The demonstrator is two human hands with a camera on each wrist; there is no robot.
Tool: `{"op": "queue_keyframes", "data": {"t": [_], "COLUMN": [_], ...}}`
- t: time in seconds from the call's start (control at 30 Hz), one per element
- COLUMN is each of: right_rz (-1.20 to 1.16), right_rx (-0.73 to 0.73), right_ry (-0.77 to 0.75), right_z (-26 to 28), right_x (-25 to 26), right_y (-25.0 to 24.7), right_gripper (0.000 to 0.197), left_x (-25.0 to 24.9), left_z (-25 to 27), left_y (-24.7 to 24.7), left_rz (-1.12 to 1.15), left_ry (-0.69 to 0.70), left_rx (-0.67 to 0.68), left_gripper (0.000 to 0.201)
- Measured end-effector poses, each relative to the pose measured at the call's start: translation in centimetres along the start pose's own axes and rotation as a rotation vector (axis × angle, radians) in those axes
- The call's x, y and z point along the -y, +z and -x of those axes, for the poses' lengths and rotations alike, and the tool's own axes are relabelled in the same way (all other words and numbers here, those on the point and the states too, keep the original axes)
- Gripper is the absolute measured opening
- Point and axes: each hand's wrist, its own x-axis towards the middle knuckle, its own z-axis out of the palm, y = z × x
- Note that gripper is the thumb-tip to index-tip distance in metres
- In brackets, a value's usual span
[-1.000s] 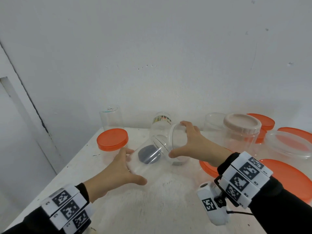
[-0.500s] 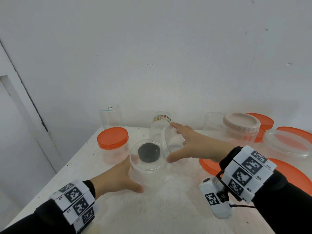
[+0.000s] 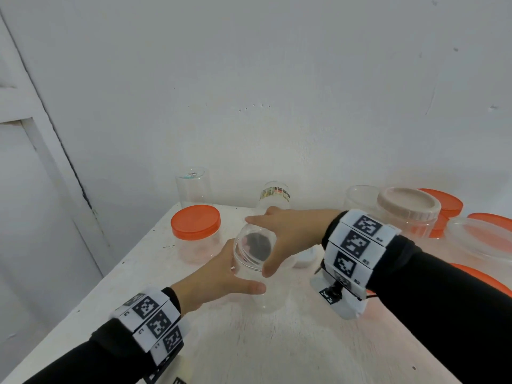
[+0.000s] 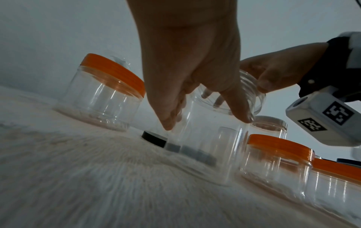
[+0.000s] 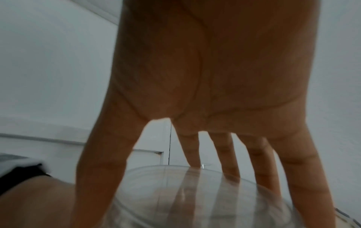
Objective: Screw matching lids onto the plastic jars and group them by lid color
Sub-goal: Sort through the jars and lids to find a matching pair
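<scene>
The left hand (image 3: 219,278) gripped the side of a clear jar (image 3: 256,266), thumb stretched along the near wall and fingers wrapped round the far side, with the forearm reaching in low from the near left. The jar stood on the white table (image 3: 249,342), slightly tilted in the head view, its threaded mouth open. The right hand (image 3: 288,234) came across from the right, palm down over the mouth, its thumb (image 3: 270,268) and fingers spread and curved round a clear lid (image 5: 185,182) set at the rim; the lid was hard to make out against the jar, so I could not tell whether the threads had caught. From the right wrist view the fingers hung down over that clear rim.

A black lid (image 4: 155,139) lay flat on the table just behind the jar, seen as a dark disc through it from above. To the left stood a jar with an orange lid (image 3: 195,221) screwed on. Further back against the wall were two more clear jars (image 3: 194,185), and to the right a jar with a beige lid (image 3: 408,202), near several orange lids (image 3: 446,200).
</scene>
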Motion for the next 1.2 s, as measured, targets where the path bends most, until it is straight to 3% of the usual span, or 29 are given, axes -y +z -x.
{"op": "queue_keyframes", "data": {"t": [0.17, 0.3, 0.93, 1.2], "right_rz": [0.087, 0.12, 0.125, 0.153], "right_rx": [0.032, 0.047, 0.081, 0.015], "right_ry": [0.001, 0.001, -0.091, -0.021], "right_z": [-0.83, -1.08, -1.0, -0.97], "right_x": [0.86, 1.1, 0.79, 1.2], "right_y": [-0.52, -0.41, -1.07, -0.49], "right_gripper": [0.112, 0.109, 0.106, 0.105], "left_x": [0.59, 0.17, 0.11, 0.36], "left_z": [-0.18, -0.12, -0.1, -0.18], "left_y": [-0.05, 0.04, 0.24, 0.13], "left_rz": [0.008, -0.002, 0.016, 0.007], "left_ry": [-0.003, -0.012, 0.071, 0.036], "left_rx": [-0.014, -0.004, -0.003, -0.009], "left_gripper": [0.102, 0.109, 0.094, 0.096]}}
